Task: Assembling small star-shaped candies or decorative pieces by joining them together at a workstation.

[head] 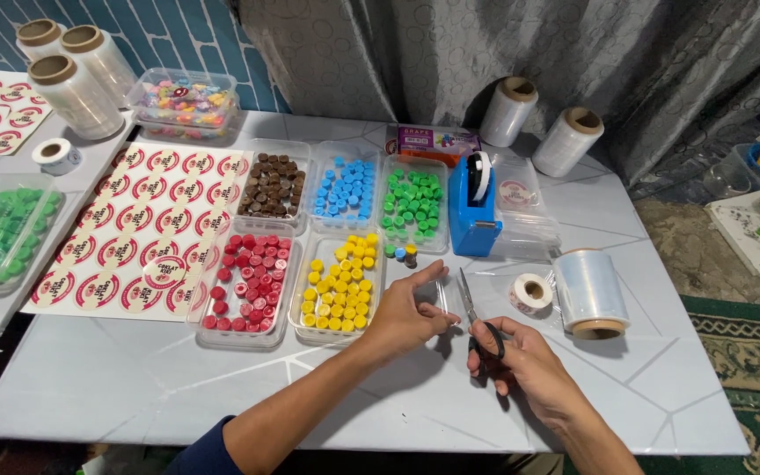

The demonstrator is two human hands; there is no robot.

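My right hand (521, 365) grips black-handled scissors (477, 325), blades pointing up and away over the white table (134, 387). My left hand (406, 317) pinches a thin clear strip of plastic film (442, 295) just left of the blades. A roll of clear film (589, 292) lies on its side to the right, with a small roll of white tape (530, 293) beside it. A short stack of coloured caps (405, 254) stands just beyond my left hand.
Clear trays hold yellow (339, 283), red (248, 281), brown (273, 186), blue (345, 187) and green caps (412, 200). A blue tape dispenser (473, 207) stands behind the scissors. A sheet of round stickers (138, 229) lies left. More film rolls (538, 127) stand at the back.
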